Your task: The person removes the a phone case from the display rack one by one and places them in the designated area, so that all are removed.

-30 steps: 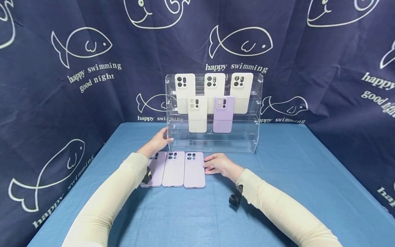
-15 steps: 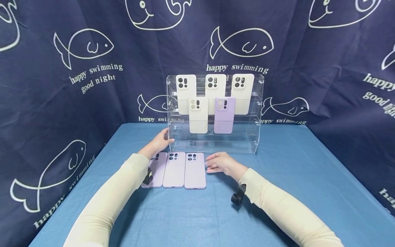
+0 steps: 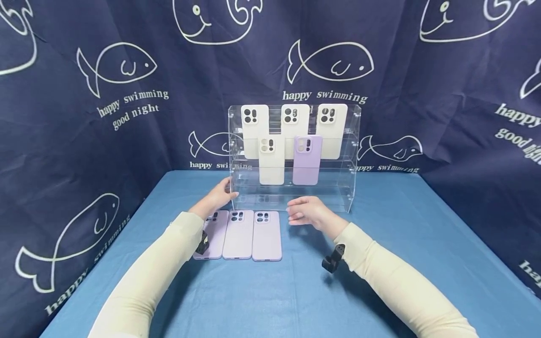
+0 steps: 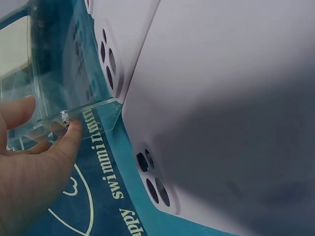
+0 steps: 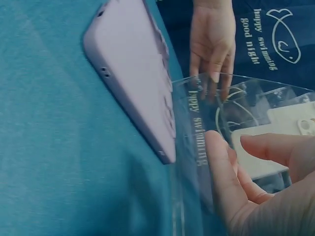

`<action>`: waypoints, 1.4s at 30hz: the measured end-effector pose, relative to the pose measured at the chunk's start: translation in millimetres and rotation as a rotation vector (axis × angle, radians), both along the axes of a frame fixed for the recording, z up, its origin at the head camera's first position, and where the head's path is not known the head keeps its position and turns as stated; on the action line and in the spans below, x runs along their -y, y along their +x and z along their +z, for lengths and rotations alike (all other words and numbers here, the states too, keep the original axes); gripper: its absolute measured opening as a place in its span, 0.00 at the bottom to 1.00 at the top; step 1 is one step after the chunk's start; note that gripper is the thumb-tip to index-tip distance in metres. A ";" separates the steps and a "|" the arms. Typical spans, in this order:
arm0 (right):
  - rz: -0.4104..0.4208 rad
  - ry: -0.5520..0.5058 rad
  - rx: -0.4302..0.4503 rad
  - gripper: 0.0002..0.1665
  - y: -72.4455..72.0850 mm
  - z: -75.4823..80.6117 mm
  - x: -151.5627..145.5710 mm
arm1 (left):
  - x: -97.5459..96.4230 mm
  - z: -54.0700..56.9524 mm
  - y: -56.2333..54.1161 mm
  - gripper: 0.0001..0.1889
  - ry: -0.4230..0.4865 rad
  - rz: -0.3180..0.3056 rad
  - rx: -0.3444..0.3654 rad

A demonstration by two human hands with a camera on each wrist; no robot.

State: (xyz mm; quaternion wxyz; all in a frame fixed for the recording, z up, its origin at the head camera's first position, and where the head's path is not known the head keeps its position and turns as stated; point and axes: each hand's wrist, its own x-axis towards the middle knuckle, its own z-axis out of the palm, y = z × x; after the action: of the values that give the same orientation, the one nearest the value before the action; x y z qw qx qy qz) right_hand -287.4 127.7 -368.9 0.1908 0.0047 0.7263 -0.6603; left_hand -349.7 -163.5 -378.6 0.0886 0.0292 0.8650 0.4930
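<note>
A clear acrylic display stand (image 3: pixel 291 190) stands at the back of the blue table. My left hand (image 3: pixel 217 195) grips its left side panel, thumb on the inner side and fingers on the outer side. In the left wrist view, the thumb and fingers of that hand (image 4: pixel 39 162) straddle the clear panel. Three lilac phone cases, the rightmost one (image 3: pixel 267 239) fully visible, lie side by side before the stand; my left forearm partly covers the leftmost case (image 3: pixel 215 237). My right hand (image 3: pixel 310 213) hovers right of them, before the stand's lower edge, fingers loosely bent and holding nothing.
Three white phone cases, such as the middle one (image 3: pixel 295 123), stand on the top tier. Below them stand a white case (image 3: pixel 271 164) and a lilac case (image 3: pixel 307 164). A dark blue fish-print curtain (image 3: pixel 236 70) hangs behind. Each wrist wears a black camera (image 3: pixel 333 258).
My right hand has left the edge of the rightmost lilac case and moved up and slightly right, closer to the stand. My left hand has stayed on the side panel.
</note>
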 end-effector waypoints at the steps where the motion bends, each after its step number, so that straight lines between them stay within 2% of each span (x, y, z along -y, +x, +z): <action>1: -0.004 -0.010 -0.006 0.28 -1.0 1.9 -1.1 | -0.2 -0.5 0.1 0.37 0.005 -0.004 -0.002; 9: -0.037 -0.052 -0.049 0.25 -9.4 25.4 -9.7 | -0.3 -0.8 0.7 0.37 0.017 -0.021 -0.007; 16: -0.041 -0.060 -0.092 0.27 -16.4 37.8 -19.6 | 1.5 -1.0 -1.0 0.39 -0.005 -0.015 -0.003; 27: -0.107 -0.044 -0.181 0.28 -22.6 60.6 -32.9 | 1.7 -3.4 -4.4 0.40 0.013 0.014 0.012; 35: -0.159 0.012 -0.231 0.27 -27.5 77.3 -42.6 | -2.7 -1.8 -0.3 0.39 0.011 0.048 0.036; 42: -0.212 -0.092 -0.277 0.29 -37.9 86.8 -50.1 | -2.6 -3.2 -2.2 0.38 -0.014 0.059 0.026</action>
State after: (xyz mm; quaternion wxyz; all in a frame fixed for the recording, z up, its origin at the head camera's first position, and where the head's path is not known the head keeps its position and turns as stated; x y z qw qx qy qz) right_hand -325.3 177.8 -282.1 0.0182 -0.0183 0.7102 -0.7036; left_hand -351.9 -160.9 -381.8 0.0852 -0.0033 0.8678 0.4895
